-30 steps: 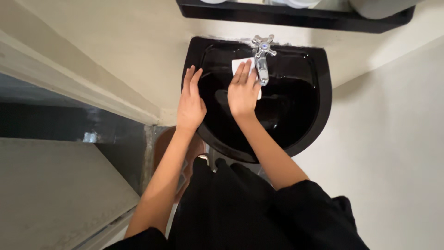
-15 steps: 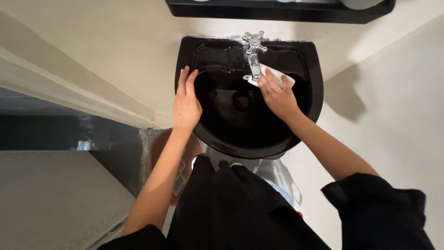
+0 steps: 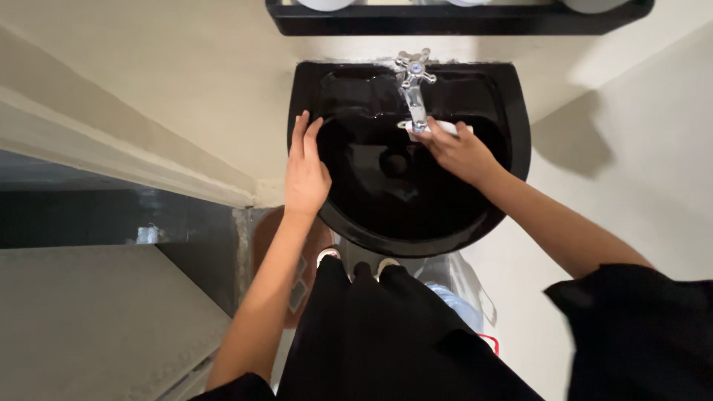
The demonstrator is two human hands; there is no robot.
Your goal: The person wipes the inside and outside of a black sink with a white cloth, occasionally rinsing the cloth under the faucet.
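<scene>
A glossy black wall basin [image 3: 512,141] fills the upper middle of the head view, with a chrome cross-handle tap [image 3: 414,87] at its back and a drain hole [image 3: 393,162] in the bowl. My right hand [image 3: 462,152] presses a small white cloth [image 3: 447,127] against the inner wall of the bowl, just right of the tap spout. My left hand [image 3: 305,168] lies flat on the basin's left rim, fingers together and pointing toward the wall, holding nothing.
A black shelf [image 3: 453,21] with pale round containers runs above the basin. Cream walls close in on the left and right. Below the basin are a brown bin [image 3: 269,230], a plastic bag [image 3: 457,286] and my dark clothing [image 3: 386,334].
My right hand carried the white cloth from left of the tap across to its right side, then slid a little lower along the bowl wall. My left hand stayed on the rim.
</scene>
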